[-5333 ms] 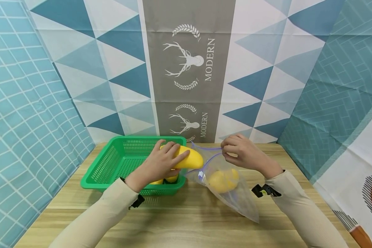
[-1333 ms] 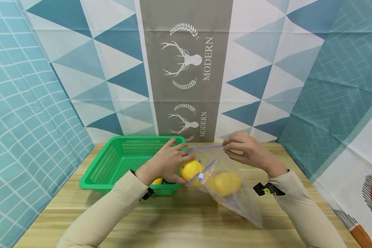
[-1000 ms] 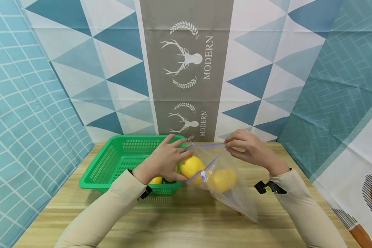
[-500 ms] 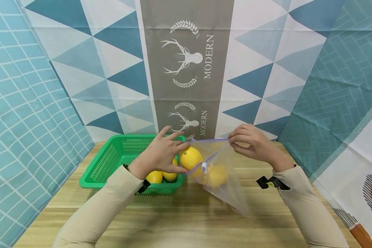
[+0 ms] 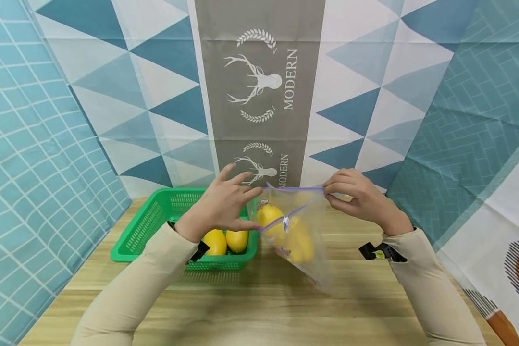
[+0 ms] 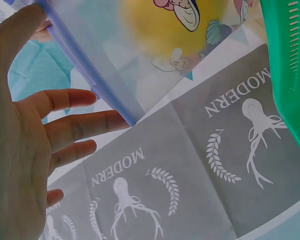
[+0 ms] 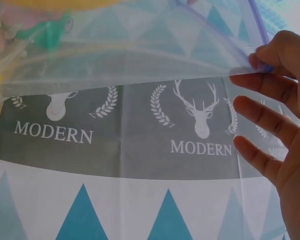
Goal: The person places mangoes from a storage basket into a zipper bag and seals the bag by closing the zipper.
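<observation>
A clear zip bag (image 5: 322, 271) with a purple-blue closure and a white slider (image 5: 286, 222) hangs tilted, its mouth spread wide. Inside it show yellow mangoes, one (image 5: 269, 215) near the mouth and another (image 5: 300, 242) lower down. At the mouth's left side my left hand (image 5: 220, 199) has its fingers spread, with thumb and fingertips against the rim. In the left wrist view, straight fingers (image 6: 72, 126) touch the zip strip. My right hand (image 5: 359, 194) pinches the opposite corner between thumb and forefinger (image 7: 260, 82), the other fingers loose.
A green plastic basket (image 5: 120, 252) stands on the wooden table (image 5: 259, 312) at left, partly behind my left hand. Two mangoes, one (image 5: 215, 241) beside the other (image 5: 237, 241), lie in its near right corner. Patterned cloth (image 5: 259, 115) rises behind and at both sides.
The mango my left hand gripped over the basket is now in the bag, and that hand is spread at the mouth. Both hands have raised the bag, and its mangoes have slid lower.
</observation>
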